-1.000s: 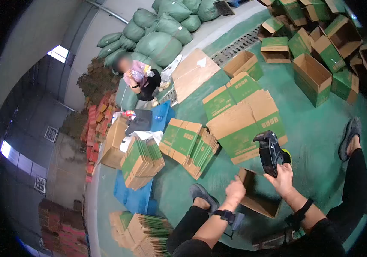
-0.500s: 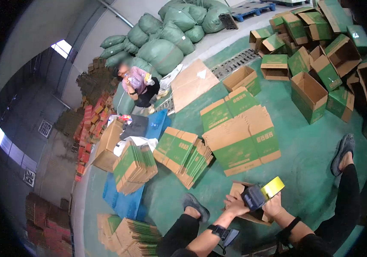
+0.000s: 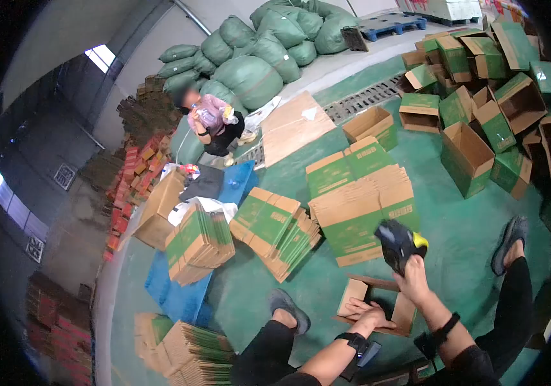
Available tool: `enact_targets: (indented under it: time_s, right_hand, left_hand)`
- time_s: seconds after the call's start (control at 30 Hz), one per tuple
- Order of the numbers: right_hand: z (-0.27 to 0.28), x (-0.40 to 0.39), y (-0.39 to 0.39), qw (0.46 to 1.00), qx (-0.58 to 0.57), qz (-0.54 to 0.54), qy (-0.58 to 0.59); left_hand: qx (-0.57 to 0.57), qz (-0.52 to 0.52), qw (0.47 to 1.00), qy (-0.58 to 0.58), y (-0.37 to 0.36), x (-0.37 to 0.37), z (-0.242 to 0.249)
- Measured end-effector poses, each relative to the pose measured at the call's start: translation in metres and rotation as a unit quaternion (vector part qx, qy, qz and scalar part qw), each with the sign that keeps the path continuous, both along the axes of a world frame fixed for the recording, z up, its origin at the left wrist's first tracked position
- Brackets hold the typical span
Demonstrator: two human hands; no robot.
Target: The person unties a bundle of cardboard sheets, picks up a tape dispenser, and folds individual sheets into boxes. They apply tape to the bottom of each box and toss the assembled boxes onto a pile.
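Observation:
Between my legs, an opened cardboard box (image 3: 405, 316) stands on the green floor, its inside partly visible. My left hand (image 3: 367, 313) presses on its near flaps with outstretched, spread fingers; the wrist wears a dark strapped device. Above the box, my right hand (image 3: 413, 280) is closed around the handle of a black tape dispenser (image 3: 396, 246). A bit of yellow tape roll (image 3: 419, 242) shows at its right side. The dispenser is slightly blurred and apart from the box.
Folded green-and-brown cartons stand ahead (image 3: 365, 215), at the centre left (image 3: 267, 219) and on a blue pallet (image 3: 159, 289). Assembled boxes (image 3: 467, 151) pile up at the right. A person (image 3: 214, 125) sits by green sacks (image 3: 247, 80) at the back.
My right hand has raised the tape dispenser up and away from the box and turned it. My left hand has shifted right and down over the box, whose opening shows more.

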State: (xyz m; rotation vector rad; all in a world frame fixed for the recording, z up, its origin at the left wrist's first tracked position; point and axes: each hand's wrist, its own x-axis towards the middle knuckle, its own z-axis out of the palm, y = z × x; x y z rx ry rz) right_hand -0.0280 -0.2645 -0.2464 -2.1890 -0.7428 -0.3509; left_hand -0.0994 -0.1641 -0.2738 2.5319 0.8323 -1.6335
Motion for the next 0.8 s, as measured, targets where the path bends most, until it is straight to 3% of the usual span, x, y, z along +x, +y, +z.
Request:
enact_targets:
  time_s: [0.03, 0.1, 0.13, 0.17, 0.2, 0.23, 0.27, 0.3, 0.33, 0.37, 0.4, 0.43, 0.53, 0.57, 0.63, 0.67, 0.73, 0.8]
  right_hand:
    - [-0.008, 0.015, 0.003, 0.999, 0.03, 0.012, 0.016]
    - [-0.039, 0.023, 0.007, 0.997, -0.071, 0.009, 0.041]
    - [-0.058, 0.011, 0.014, 0.983, -0.142, 0.011, 0.115]
    - [-0.022, -0.019, 0.011, 0.989, -0.074, 0.023, 0.127]
    - [-0.063, -0.036, 0.016, 0.987, -0.123, 0.019, 0.104]
    - [-0.05, -0.055, 0.018, 0.976, -0.174, -0.074, 0.108]
    - [-0.043, -0.063, 0.012, 0.977, -0.167, -0.082, 0.108]
    - [-0.032, -0.065, 0.004, 0.957, -0.212, -0.039, 0.197]
    - [-0.07, -0.067, 0.012, 0.975, -0.059, -0.054, 0.206]
    - [-0.047, -0.06, 0.01, 0.989, -0.105, -0.064, 0.077]
    - [-0.025, -0.058, 0.0, 0.965, -0.174, 0.017, 0.194]
    - [-0.03, -0.059, 0.002, 0.976, -0.157, 0.03, 0.151]
    - [-0.067, -0.06, 0.007, 0.979, -0.153, -0.011, 0.132]
    - [-0.074, -0.054, 0.009, 0.981, -0.106, -0.012, 0.164]
    - [-0.097, -0.05, 0.011, 0.994, -0.047, -0.019, 0.1]
    - [-0.094, -0.051, 0.012, 0.994, -0.047, -0.019, 0.099]
    - [-0.085, -0.051, 0.01, 0.992, -0.028, -0.04, 0.112]
    - [-0.089, -0.05, 0.014, 0.994, -0.026, -0.03, 0.099]
  left_hand:
    - [0.0, 0.013, 1.0, 0.0, 0.0, 0.0, 0.003]
    - [-0.049, 0.029, 0.998, -0.023, 0.007, -0.003, 0.0]
    - [-0.018, -0.001, 0.997, -0.081, 0.011, -0.013, -0.007]
    - [-0.047, -0.034, 0.992, -0.112, 0.013, -0.02, -0.01]
    - [-0.103, -0.067, 0.982, -0.141, 0.022, -0.025, -0.006]
    - [-0.177, -0.094, 0.967, -0.16, 0.029, -0.022, -0.002]
    - [-0.254, -0.109, 0.947, -0.166, 0.033, -0.016, 0.005]
    - [-0.312, -0.118, 0.929, -0.159, 0.034, -0.012, 0.01]
    - [-0.337, -0.126, 0.923, -0.137, 0.035, -0.007, 0.019]
    - [-0.403, -0.127, 0.859, -0.288, 0.046, -0.018, -0.015]
    - [-0.379, -0.168, 0.88, -0.233, 0.063, -0.014, -0.06]
    - [-0.281, -0.216, 0.901, -0.25, 0.065, -0.019, -0.064]
    - [-0.248, -0.172, 0.897, -0.323, 0.06, -0.028, 0.013]
    - [-0.231, -0.14, 0.897, -0.35, 0.062, -0.038, 0.043]
    - [-0.199, -0.07, 0.895, -0.394, 0.061, -0.053, 0.075]
    - [-0.199, -0.07, 0.894, -0.395, 0.065, -0.058, 0.074]
    - [0.003, -0.08, 0.89, -0.449, 0.08, -0.074, 0.058]
    - [-0.01, -0.076, 0.859, -0.506, 0.101, -0.082, 0.019]
